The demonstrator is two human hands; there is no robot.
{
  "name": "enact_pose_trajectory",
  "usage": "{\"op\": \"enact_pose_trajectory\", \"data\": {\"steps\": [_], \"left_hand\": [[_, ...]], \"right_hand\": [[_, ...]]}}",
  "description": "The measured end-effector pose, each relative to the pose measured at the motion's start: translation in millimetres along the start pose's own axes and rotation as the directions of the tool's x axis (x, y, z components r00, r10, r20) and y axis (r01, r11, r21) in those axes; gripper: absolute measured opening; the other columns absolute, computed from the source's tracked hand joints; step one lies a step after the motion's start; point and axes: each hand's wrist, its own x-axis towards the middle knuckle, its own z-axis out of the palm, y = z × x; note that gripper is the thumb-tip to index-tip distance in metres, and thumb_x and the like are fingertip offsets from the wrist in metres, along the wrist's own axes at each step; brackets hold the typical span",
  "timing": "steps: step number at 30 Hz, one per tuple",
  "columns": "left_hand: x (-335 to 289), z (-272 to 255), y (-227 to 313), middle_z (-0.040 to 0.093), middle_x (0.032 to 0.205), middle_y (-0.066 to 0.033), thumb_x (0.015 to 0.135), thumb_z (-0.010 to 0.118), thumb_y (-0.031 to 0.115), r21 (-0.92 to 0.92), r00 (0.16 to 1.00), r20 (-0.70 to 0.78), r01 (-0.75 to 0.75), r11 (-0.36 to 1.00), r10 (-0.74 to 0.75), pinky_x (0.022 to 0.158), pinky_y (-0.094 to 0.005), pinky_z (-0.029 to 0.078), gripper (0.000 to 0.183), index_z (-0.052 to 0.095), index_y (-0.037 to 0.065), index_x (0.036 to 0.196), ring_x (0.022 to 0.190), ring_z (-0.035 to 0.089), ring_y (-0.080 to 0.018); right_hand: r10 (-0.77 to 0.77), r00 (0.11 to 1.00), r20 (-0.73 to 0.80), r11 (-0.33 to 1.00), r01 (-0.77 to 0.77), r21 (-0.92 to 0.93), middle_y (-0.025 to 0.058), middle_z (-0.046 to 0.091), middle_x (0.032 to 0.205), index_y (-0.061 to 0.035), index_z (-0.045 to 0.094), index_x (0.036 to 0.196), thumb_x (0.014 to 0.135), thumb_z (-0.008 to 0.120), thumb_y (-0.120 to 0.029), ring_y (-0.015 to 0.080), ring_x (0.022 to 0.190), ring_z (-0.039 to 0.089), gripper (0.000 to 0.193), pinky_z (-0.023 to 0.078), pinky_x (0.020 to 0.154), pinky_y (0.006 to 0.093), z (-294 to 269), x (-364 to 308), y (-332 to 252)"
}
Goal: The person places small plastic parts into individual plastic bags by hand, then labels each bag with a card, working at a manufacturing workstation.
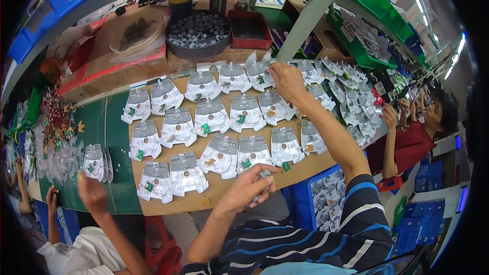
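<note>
My left hand [243, 189] is closed around a few small grey plastic parts [264, 174], just in front of the nearest row. My right hand [289, 80] reaches to the back row with its fingertips pinched together; what they hold, if anything, is hidden. Below its fingers lies a clear and grey plastic shell [261, 78]. Several similar trapezoid shells [219, 153] lie in rows on the brown cardboard [175, 199], many with a small green circuit board [205, 129] and thin wires.
Behind the rows stand a round dark tray [197, 53] of grey parts and a red bin [249, 43]. A grey post [310, 15] rises beyond my right hand. More shells [351, 97] are heaped at right, above a blue crate [300, 198]. Co-workers' arms [109, 219] show on both sides.
</note>
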Motion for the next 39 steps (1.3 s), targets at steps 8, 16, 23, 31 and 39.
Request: {"op": "enact_pose_trajectory", "data": {"steps": [8,16,23,31,39], "left_hand": [[-2,-5,-2,0.059,0.086,-0.0076,0.099,0.055,0.016,-0.024,1.0,-0.014,0.008,1.0,-0.008,0.036,-0.016,0.031,0.03,0.049,0.001,0.125,0.053,0.047,-0.0052],[-4,-12,-3,0.059,0.089,-0.0068,0.101,0.05,0.016,-0.011,1.0,0.012,0.023,1.0,-0.023,0.037,-0.0168,0.032,0.032,0.045,0.002,0.129,0.055,0.048,-0.005],[-11,-10,0,0.059,0.091,-0.0085,0.101,0.05,0.018,-0.064,0.999,-0.035,-0.001,0.998,-0.001,0.036,-0.016,0.032,0.032,0.046,0.002,0.129,0.059,0.05,-0.0064],[-14,-13,-1,0.059,0.087,-0.0075,0.101,0.051,0.018,-0.075,0.999,-0.043,-0.02,0.997,0.017,0.036,-0.016,0.032,0.03,0.049,0.002,0.126,0.056,0.05,-0.0061],[-10,-10,-1,0.06,0.088,-0.0068,0.1,0.052,0.02,-0.041,0.999,-0.043,0.014,0.999,-0.016,0.036,-0.0177,0.03,0.031,0.047,0.004,0.126,0.055,0.05,-0.0058]], "right_hand": [[-0.405,0.911,0.071,0.874,0.409,-0.261,0.0101,0.061,0.079,-0.0053,0.059,0.077,0.069,0.062,-0.004,0.0272,0.077,0.063,0.009,0.052,0.066,0.0383,22,-5,7],[-0.379,0.921,0.095,0.913,0.388,-0.123,0.0096,0.063,0.081,-0.0046,0.063,0.077,0.072,0.064,-0.007,0.0279,0.08,0.062,0.005,0.051,0.068,0.0386,16,-6,4],[-0.269,0.921,0.283,0.963,0.265,0.055,0.0127,0.066,0.079,-0.0034,0.067,0.077,0.08,0.067,-0.013,0.0333,0.08,0.064,0.01,0.05,0.071,0.0441,10,17,16],[-0.248,0.957,0.15,0.963,0.26,-0.069,0.0184,0.067,0.079,-0.0011,0.063,0.085,0.085,0.063,-0.012,0.0362,0.074,0.065,0.011,0.051,0.064,0.0453,5,11,10],[0.075,0.997,0.029,0.987,-0.079,0.139,0.0178,0.067,0.076,-0.0015,0.059,0.096,0.094,0.059,-0.012,0.0367,0.069,0.066,0.011,0.05,0.06,0.0435,12,-3,12]]}}
